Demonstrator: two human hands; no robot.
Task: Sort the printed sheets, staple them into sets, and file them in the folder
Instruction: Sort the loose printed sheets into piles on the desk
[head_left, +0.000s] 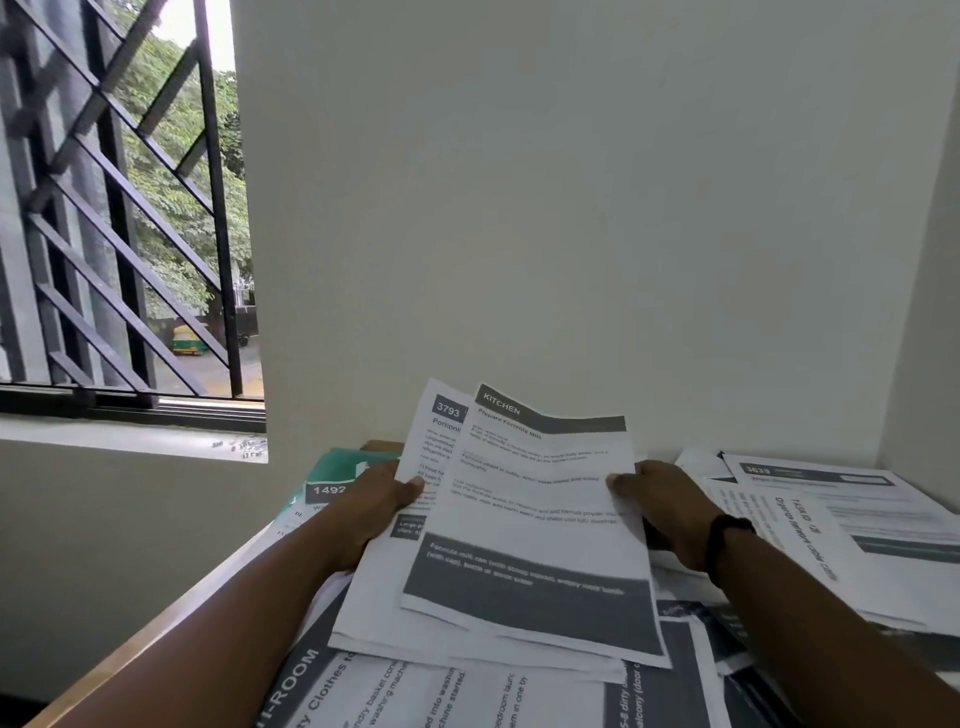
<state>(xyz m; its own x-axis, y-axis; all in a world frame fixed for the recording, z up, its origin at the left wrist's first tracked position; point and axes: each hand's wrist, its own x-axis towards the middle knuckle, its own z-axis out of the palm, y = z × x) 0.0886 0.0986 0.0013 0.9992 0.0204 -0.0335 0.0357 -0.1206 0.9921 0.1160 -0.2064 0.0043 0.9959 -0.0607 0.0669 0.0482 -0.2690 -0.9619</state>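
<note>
I hold a small stack of printed sheets (524, 519) raised above the table, its top page headed "KITCHEN". My left hand (376, 506) grips the stack's left edge, thumb on top. My right hand (662, 506) grips the right edge and wears a black wristband. A sheet numbered 3793 (441, 431) sticks out behind the top page. A green folder (337, 465) lies flat at the table's far left, partly under a sheet marked 1492. No stapler is visible.
More printed sheets cover the wooden table (156, 623): a spread pile at the right (831, 519) and large-print pages (415, 691) near me. A white wall (571, 208) stands close behind, and a barred window (130, 208) is at the left.
</note>
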